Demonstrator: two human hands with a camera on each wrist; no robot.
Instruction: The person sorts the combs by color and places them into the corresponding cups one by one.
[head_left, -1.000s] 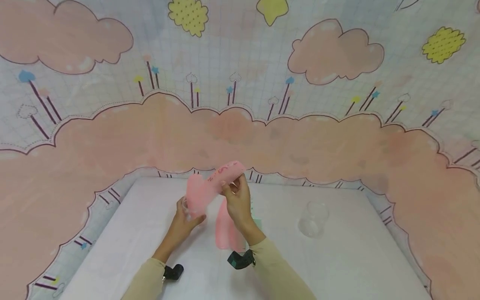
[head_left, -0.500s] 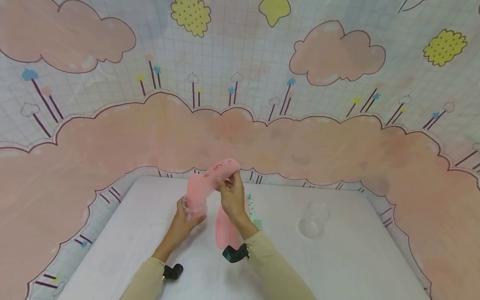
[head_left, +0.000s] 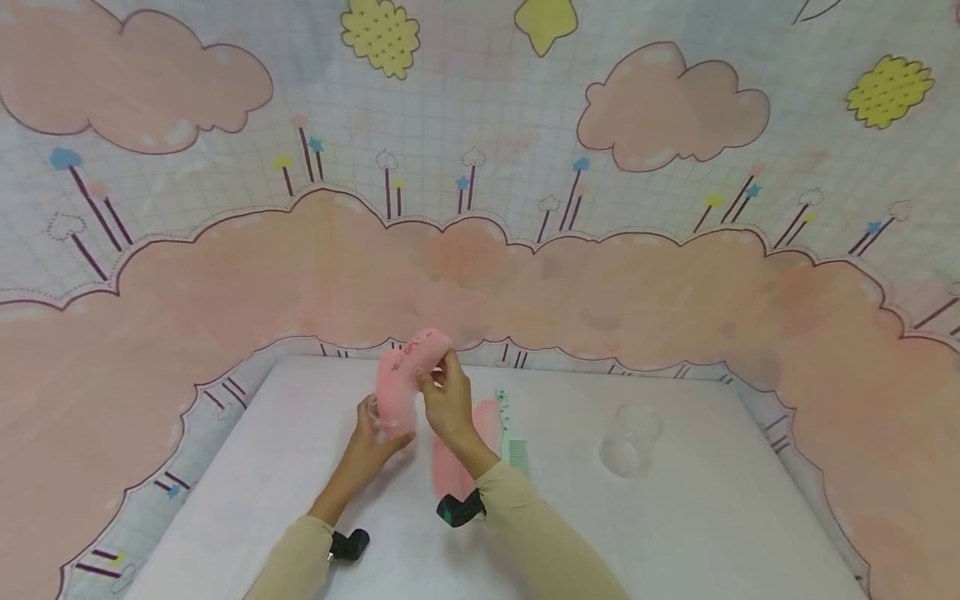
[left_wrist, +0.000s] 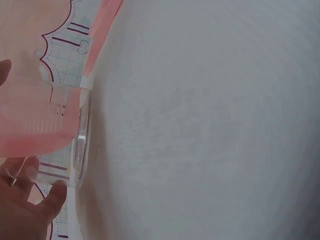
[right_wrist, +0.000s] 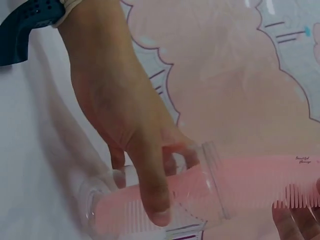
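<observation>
Left hand (head_left: 371,446) is gripping a clear cup (left_wrist: 60,130), right hand (head_left: 448,404) is pinching a pink comb (head_left: 423,350) at its mouth; white table (head_left: 675,533) is spreading below them, cartoon cloud backdrop (head_left: 600,279) rising behind.

Pink comb (head_left: 424,353) drawn nearer the clear cup (left_wrist: 60,130).
The right hand (head_left: 450,404) has shifted leftward with it, uncovering more (the upper part especially) of the green comb (head_left: 517,454).

The held cup (right_wrist: 190,202) looks glossy plastic, the comb (right_wrist: 252,175) smooth.
</observation>
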